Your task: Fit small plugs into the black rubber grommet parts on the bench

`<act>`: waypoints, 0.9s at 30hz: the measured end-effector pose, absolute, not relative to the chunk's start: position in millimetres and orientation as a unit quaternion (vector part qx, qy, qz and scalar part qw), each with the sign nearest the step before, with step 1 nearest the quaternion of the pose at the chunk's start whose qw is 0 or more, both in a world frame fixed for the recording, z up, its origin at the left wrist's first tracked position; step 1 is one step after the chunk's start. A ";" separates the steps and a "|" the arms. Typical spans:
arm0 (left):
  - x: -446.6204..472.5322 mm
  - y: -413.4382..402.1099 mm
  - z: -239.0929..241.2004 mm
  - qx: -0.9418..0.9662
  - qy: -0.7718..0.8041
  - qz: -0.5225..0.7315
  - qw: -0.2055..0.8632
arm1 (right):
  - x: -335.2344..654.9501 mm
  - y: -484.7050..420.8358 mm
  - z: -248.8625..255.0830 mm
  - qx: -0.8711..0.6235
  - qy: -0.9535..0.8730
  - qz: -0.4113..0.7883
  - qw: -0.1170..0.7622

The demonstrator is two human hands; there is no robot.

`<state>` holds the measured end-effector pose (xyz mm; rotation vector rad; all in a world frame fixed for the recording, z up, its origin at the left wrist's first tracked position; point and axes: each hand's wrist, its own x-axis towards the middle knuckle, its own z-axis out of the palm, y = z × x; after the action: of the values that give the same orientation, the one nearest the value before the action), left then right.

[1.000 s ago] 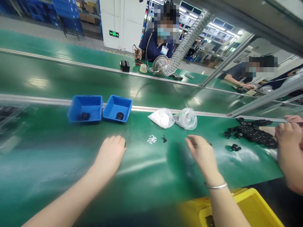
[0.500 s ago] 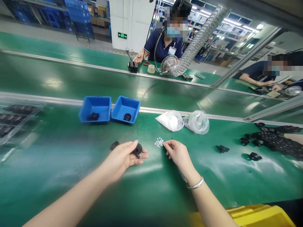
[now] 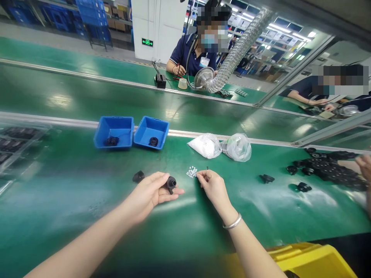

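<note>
My left hand point(image 3: 155, 189) grips a round black plastic part point(image 3: 171, 183) with a short spout, between thumb and fingers. Its lower fingers stretch out beneath the part. My right hand point(image 3: 211, 185) pinches at the right edge of a small heap of white plastic pieces point(image 3: 191, 172) on the green bench. Whether a piece is between the fingertips is too small to tell. Just left of my left hand lies another black part point(image 3: 138, 176). A tiny dark piece point(image 3: 207, 168) lies above my right hand.
Two blue bins point(image 3: 114, 132) with black rings stand at the back, near two clear bags point(image 3: 205, 146). Clear trays point(image 3: 20, 143) lie at left. Black parts point(image 3: 327, 168) are piled at right, beside another person's hand point(image 3: 365, 166). A yellow crate point(image 3: 315, 260) sits lower right.
The black part in my left hand has turned so its spout end faces more to the right. Another person's hand has come in at the right edge. My right hand stays at the white pieces.
</note>
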<state>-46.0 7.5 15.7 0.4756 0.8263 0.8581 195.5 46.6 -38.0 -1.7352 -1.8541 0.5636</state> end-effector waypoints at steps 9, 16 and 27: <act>-42.0 -1.6 11.3 0.277 0.376 0.364 0.806 | 177.9 29.0 -7.2 -0.572 -0.614 0.387 0.383; -29.3 -7.8 -10.6 0.467 0.462 0.320 0.682 | 159.7 9.9 2.5 -0.499 -0.675 0.380 0.388; -30.3 -9.3 -20.9 0.653 0.517 0.306 0.461 | 143.5 -8.9 -23.3 -0.387 -0.883 0.097 0.249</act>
<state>-30.3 -9.3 -20.9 1.6077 1.2734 0.7518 143.5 -8.9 -23.3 -1.0531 -2.4037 0.2634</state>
